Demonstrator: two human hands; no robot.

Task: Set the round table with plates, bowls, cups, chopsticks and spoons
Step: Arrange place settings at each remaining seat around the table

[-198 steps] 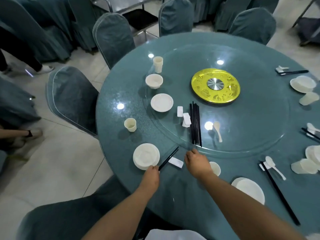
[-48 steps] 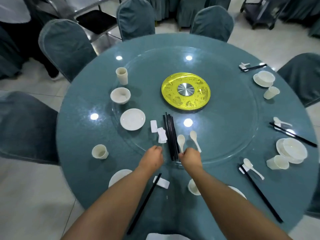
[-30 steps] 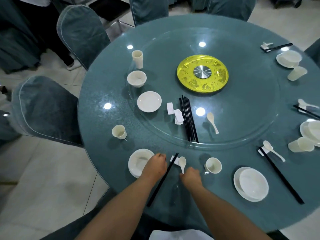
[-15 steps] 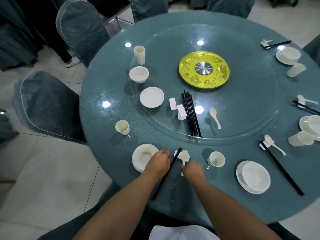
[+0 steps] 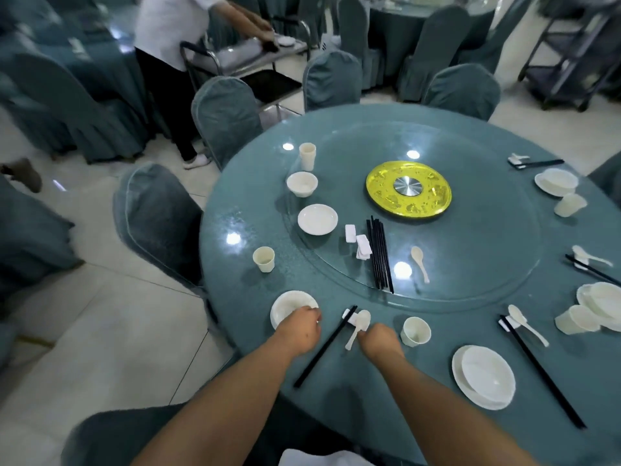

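Note:
On the teal round table [image 5: 235, 230], near its front edge, lies a pair of black chopsticks [image 5: 322, 346] with its tips on a white rest [image 5: 347, 315]. A white spoon [image 5: 358, 326] lies just to their right. My right hand [image 5: 378, 341] is curled against the spoon's handle and seems to pinch it. My left hand [image 5: 297, 327] lies over the near rim of a white bowl on a plate [image 5: 289, 306], with its fingers hidden. A cup [image 5: 416, 331] stands right of my right hand.
The glass turntable [image 5: 470, 264] carries a cup stack [image 5: 307, 156], a bowl [image 5: 301, 183], a plate [image 5: 317, 219], rests [image 5: 359, 242], chopsticks [image 5: 379, 255], a spoon [image 5: 420, 264] and a yellow hub [image 5: 408, 188]. A lone cup [image 5: 263, 259] stands left. Set places line the right. Chairs ring the table; a person works at a trolley [image 5: 245, 55].
My right hand brought one spoon from the turntable down to the rest beside the chopsticks. In the last half second both hands have hardly moved, and the camera has tilted up.

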